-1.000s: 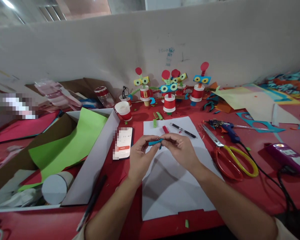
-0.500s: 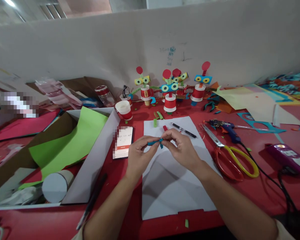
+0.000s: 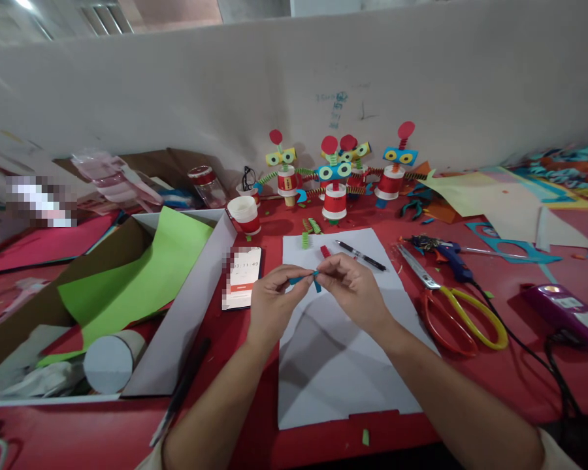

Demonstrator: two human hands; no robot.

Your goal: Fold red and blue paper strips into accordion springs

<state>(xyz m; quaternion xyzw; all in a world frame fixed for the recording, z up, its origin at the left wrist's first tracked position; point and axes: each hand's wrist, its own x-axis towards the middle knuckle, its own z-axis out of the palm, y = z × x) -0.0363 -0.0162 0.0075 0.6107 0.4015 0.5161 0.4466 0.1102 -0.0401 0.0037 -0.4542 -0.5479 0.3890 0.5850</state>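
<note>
Between my two hands is a narrow blue paper strip (image 3: 318, 284), one end hanging down. My left hand (image 3: 276, 297) pinches it from the left, and my right hand (image 3: 351, 287) pinches it from the right, the fingertips nearly meeting. Both hands are above a white board (image 3: 343, 365) lying on the red table. Just past my fingers, a small folded red paper piece (image 3: 324, 252) and a black pen (image 3: 360, 255) rest on the board. Folded green paper springs (image 3: 310, 228) lie at its far edge.
Paper-cup robot figures (image 3: 334, 199) stand at the back near stacked paper cups (image 3: 245, 214). At left is a box (image 3: 196, 281) holding green paper, with a phone (image 3: 242, 277) beside it. Scissors (image 3: 451, 307), a glue gun (image 3: 445, 254) and its cable lie at right.
The blue strip has shifted slightly between my fingertips, and its hanging end shows a little longer. Both hands keep nearly the same place; the view has moved slightly.
</note>
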